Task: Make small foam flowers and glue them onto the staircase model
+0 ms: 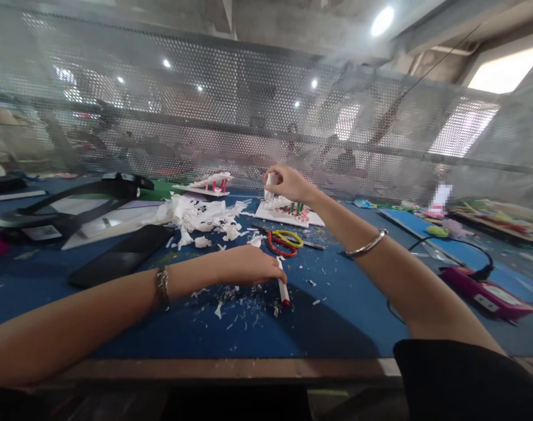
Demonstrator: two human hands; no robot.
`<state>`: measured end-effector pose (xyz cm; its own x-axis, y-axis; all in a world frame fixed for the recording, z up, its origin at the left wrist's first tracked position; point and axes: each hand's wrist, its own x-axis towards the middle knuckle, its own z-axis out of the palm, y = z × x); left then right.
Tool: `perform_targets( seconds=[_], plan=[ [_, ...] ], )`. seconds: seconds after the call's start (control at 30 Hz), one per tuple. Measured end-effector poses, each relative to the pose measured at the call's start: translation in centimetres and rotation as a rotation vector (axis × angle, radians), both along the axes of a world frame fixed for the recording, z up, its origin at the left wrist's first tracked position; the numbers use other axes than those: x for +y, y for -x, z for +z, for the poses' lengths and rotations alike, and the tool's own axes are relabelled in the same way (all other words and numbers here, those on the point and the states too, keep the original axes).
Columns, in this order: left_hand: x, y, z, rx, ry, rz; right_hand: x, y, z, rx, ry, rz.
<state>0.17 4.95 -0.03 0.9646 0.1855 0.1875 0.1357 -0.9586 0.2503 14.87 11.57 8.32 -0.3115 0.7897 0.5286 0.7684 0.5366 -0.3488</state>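
Note:
My left hand (255,266) is closed on a slim white stick with a red end (284,292), lying slanted against the blue tabletop. Further forward, my right hand (290,182) pinches a small white piece (269,188), perhaps paper or foam. It is just above a small model (288,214) on a white base, with green posts and pink bits around it. Whether the piece touches the model I cannot tell. Between my hands lie tools with red handles (272,244) and yellow handles (289,238), apparently scissors.
Torn white paper (198,216) is heaped left of centre, near a black phone-like slab (121,257) and a black strapped device (73,204). Behind it stands a second model (213,184) with red posts. A purple power strip (485,292) with a cable lies at right. White scraps dot the blue mat.

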Motion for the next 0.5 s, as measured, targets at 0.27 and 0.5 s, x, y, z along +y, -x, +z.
perform_targets(
  seconds=[0.27, 0.5],
  plan=[
    [3.3, 4.5, 4.2, -0.535, 0.156, 0.307, -3.1, -0.2, 0.2, 0.0, 0.01, 0.213],
    [3.3, 3.5, 5.6, -0.762, 0.462, 0.258, -5.8, 0.1, -0.1, 0.273, 0.198, 0.359]
  ],
)
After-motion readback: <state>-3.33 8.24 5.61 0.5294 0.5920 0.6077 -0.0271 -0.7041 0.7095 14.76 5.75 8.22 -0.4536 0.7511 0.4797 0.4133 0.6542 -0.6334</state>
